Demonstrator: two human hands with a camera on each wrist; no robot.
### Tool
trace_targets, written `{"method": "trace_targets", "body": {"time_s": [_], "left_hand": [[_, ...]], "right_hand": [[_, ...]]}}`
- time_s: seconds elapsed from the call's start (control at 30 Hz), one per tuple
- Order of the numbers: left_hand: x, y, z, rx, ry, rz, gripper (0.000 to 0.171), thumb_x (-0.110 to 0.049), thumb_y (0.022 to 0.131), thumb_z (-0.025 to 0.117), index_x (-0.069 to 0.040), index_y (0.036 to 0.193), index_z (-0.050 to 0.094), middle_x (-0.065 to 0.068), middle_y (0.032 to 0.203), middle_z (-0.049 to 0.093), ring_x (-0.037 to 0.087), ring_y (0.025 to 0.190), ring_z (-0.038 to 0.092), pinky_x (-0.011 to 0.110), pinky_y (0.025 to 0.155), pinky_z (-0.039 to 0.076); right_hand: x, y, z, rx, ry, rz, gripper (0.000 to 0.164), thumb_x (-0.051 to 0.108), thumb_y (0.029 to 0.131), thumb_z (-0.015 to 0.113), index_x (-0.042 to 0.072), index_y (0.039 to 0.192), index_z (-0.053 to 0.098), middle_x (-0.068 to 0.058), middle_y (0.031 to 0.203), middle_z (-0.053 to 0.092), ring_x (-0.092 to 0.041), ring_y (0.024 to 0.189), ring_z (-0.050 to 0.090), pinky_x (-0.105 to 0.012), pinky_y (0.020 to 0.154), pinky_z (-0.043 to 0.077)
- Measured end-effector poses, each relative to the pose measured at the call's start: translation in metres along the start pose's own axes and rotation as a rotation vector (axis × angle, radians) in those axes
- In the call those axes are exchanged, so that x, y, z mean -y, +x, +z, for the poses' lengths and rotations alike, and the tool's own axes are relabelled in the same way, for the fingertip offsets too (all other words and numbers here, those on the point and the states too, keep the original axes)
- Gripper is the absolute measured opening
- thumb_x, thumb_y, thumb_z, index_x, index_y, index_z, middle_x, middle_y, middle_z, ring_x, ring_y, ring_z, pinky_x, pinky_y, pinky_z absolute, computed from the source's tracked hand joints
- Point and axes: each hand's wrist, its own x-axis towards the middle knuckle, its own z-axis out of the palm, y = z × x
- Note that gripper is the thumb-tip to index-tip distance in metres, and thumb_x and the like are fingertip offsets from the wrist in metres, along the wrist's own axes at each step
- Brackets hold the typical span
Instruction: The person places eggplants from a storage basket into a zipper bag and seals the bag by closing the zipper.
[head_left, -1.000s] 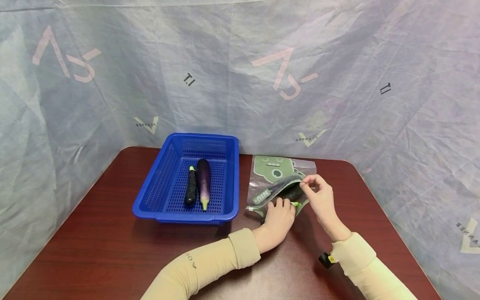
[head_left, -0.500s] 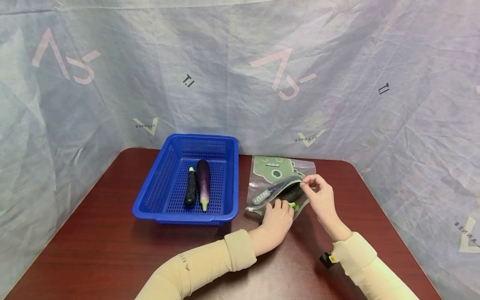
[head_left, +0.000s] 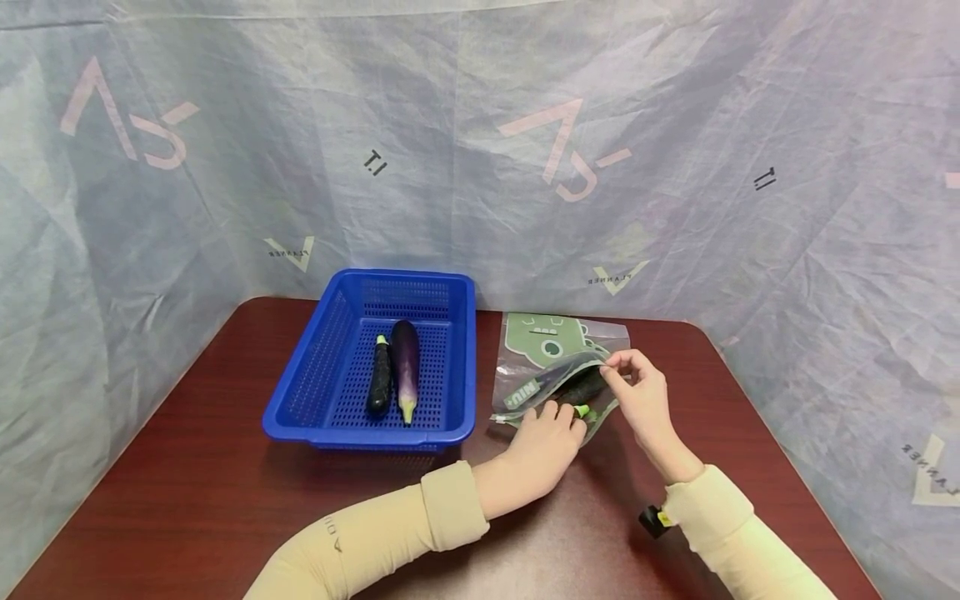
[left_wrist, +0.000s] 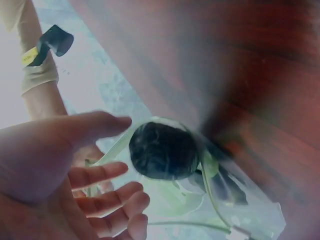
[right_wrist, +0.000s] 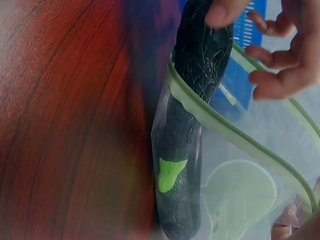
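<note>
A clear zip bag (head_left: 517, 367) with green print lies on the table, mouth spread, dark wrinkled cucumbers (head_left: 577, 390) inside. In the right wrist view one cucumber (right_wrist: 202, 60) sticks out past the bag's green rim (right_wrist: 220, 117); a bright green tip (right_wrist: 171, 175) shows through the film. My right hand (head_left: 639, 396) pinches the bag's edge at its far right corner. By the near side of the mouth is my left hand (head_left: 536, 458), fingers loosely spread. Its thumb (left_wrist: 100, 124) lies close to the cucumber's round end (left_wrist: 162, 150); whether they touch I cannot tell.
Left of the bag stands a blue perforated basket (head_left: 281, 421) holding a purple eggplant (head_left: 406, 362) and another dark cucumber (head_left: 380, 379). A grey printed sheet (head_left: 450, 167) walls the back and sides of the red-brown table (head_left: 187, 500). A black wrist camera (head_left: 652, 521) hangs under the right sleeve.
My left hand and forearm have drawn back a little to the left, fingers loosening. The green tip in the bag has shifted slightly left. My right hand keeps its pinch, nearly still.
</note>
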Motion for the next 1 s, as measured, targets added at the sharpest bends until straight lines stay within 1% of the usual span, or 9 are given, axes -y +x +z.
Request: {"method": "trace_targets", "body": {"time_s": [0.17,0.3,0.43,0.53,0.63,0.77,0.87,1.0], "left_hand": [[0.01,-0.008,-0.006,-0.03,-0.05,0.068,0.042,-0.039,0.069,0.077,-0.021,0.101,0.055,0.0,0.099,0.052,0.019,0.092,0.049,0.03,0.064,0.04],[0.017,-0.014,-0.004,-0.064,-0.069,0.126,0.048,-0.042,0.066,0.079,-0.021,0.102,0.055,0.001,0.101,0.053,0.02,0.094,0.05,0.03,0.064,0.04],[0.024,-0.02,0.004,-0.059,-0.083,0.166,0.049,-0.043,0.067,0.079,-0.021,0.103,0.053,0.002,0.106,0.053,0.02,0.093,0.05,0.032,0.065,0.041],[0.028,-0.023,0.009,-0.053,-0.096,0.185,0.048,-0.04,0.067,0.079,-0.021,0.103,0.052,0.003,0.11,0.052,0.021,0.093,0.05,0.033,0.066,0.043],[0.03,-0.026,0.013,-0.067,-0.095,0.198,0.045,-0.035,0.069,0.078,-0.021,0.102,0.053,0.003,0.11,0.052,0.02,0.091,0.051,0.033,0.066,0.044],[0.029,-0.028,0.015,-0.091,-0.055,0.208,0.038,-0.03,0.072,0.077,-0.022,0.102,0.055,0.001,0.106,0.053,0.02,0.088,0.052,0.032,0.064,0.044],[0.027,-0.027,0.015,-0.096,-0.029,0.209,0.032,-0.027,0.075,0.074,-0.023,0.101,0.056,0.0,0.105,0.054,0.019,0.089,0.052,0.031,0.063,0.043],[0.026,-0.027,0.016,-0.103,-0.018,0.208,0.023,-0.024,0.081,0.069,-0.024,0.101,0.057,-0.001,0.104,0.053,0.018,0.09,0.052,0.03,0.062,0.041]], "right_hand": [[0.0,0.0,-0.001,-0.004,0.001,-0.008,0.009,-0.007,0.081,0.062,-0.009,0.089,0.059,-0.003,0.077,0.059,-0.008,0.068,0.052,-0.015,0.057,0.04],[0.0,0.0,-0.001,-0.008,-0.002,-0.011,0.009,-0.007,0.082,0.061,-0.009,0.089,0.059,-0.003,0.078,0.059,-0.008,0.068,0.052,-0.015,0.057,0.04],[0.001,-0.001,-0.001,-0.017,-0.01,-0.011,0.008,-0.006,0.081,0.063,-0.008,0.088,0.059,-0.003,0.077,0.059,-0.008,0.069,0.052,-0.015,0.057,0.04],[0.0,-0.001,0.0,-0.021,-0.01,-0.01,0.006,-0.005,0.081,0.063,-0.005,0.086,0.059,-0.002,0.077,0.059,-0.008,0.069,0.052,-0.015,0.057,0.04],[0.0,-0.001,0.0,-0.02,-0.011,-0.011,0.007,-0.005,0.081,0.063,-0.006,0.086,0.059,-0.002,0.077,0.059,-0.008,0.069,0.052,-0.015,0.057,0.04],[0.0,-0.001,0.0,-0.014,-0.011,-0.018,0.009,-0.006,0.082,0.063,-0.01,0.089,0.059,-0.002,0.078,0.058,-0.008,0.069,0.051,-0.015,0.057,0.04],[-0.001,-0.001,0.0,-0.012,-0.008,-0.013,0.009,-0.006,0.082,0.062,-0.009,0.089,0.059,-0.002,0.078,0.058,-0.008,0.068,0.052,-0.016,0.057,0.04],[-0.001,-0.001,0.0,-0.013,-0.002,-0.005,0.008,-0.007,0.082,0.062,-0.009,0.089,0.059,0.0,0.077,0.058,-0.008,0.069,0.052,-0.016,0.057,0.04]]}}
